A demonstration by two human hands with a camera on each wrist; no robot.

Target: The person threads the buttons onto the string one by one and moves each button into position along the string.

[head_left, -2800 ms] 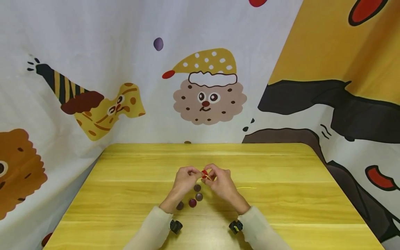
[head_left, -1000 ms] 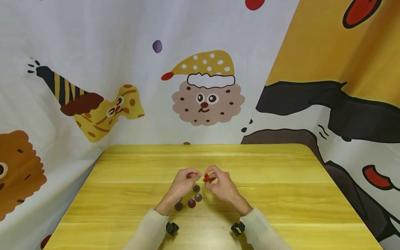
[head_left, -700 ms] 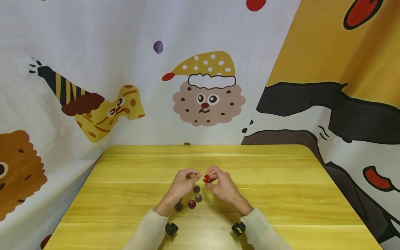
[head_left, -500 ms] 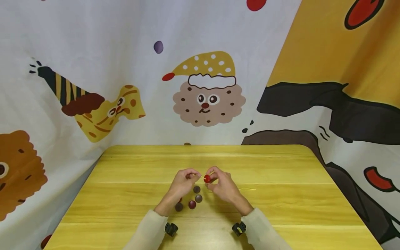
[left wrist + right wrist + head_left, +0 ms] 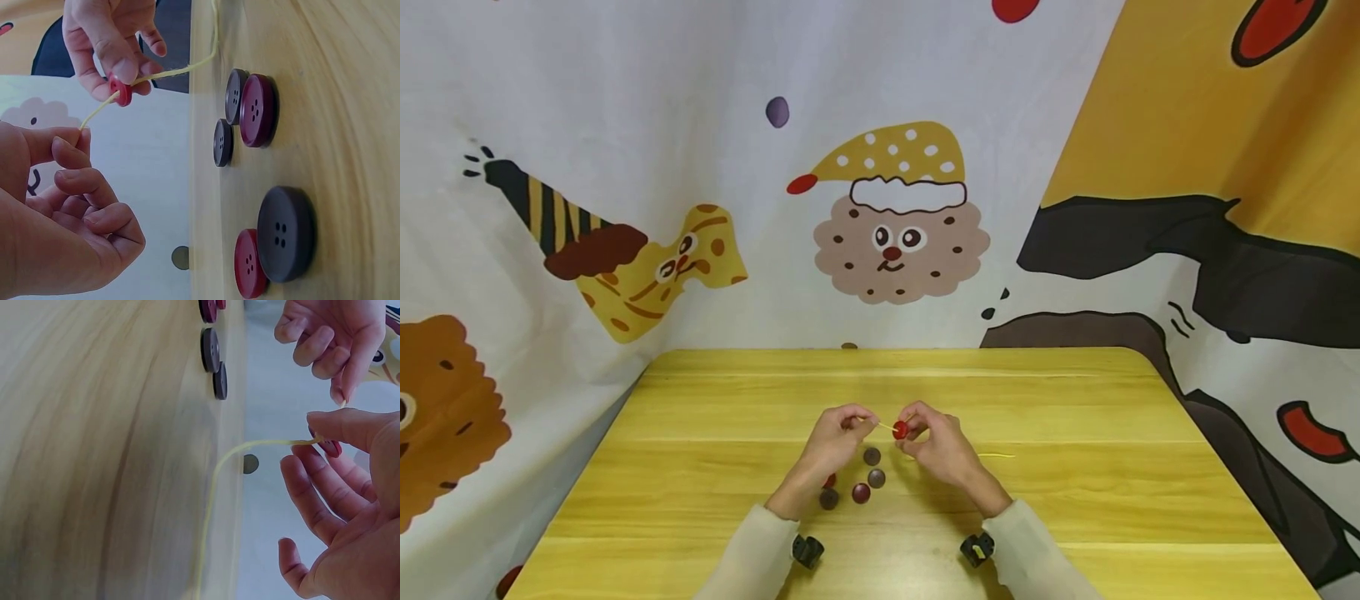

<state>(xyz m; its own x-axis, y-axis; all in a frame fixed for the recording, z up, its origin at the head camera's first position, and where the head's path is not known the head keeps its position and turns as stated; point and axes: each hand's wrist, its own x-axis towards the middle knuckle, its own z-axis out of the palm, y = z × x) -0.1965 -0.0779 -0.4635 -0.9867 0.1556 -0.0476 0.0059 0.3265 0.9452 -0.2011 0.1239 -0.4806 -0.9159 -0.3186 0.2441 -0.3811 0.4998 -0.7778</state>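
The left hand (image 5: 833,440) pinches a yellow string (image 5: 176,72); below it, five loose buttons (image 5: 861,493) lie on the table (image 5: 715,483). Right of its fingertips, a red button (image 5: 900,430), threaded on the string, is pinched by the right hand (image 5: 942,446).

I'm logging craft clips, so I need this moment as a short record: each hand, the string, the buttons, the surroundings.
left hand: pinches the yellow string
right hand: pinches a small red button
string path: passes through the held button; a stretch lies on the table beyond the right hand
loose buttons: five on the table, namely three dark buttons, a maroon button and another red one
backdrop: pale cloth with cartoon prints
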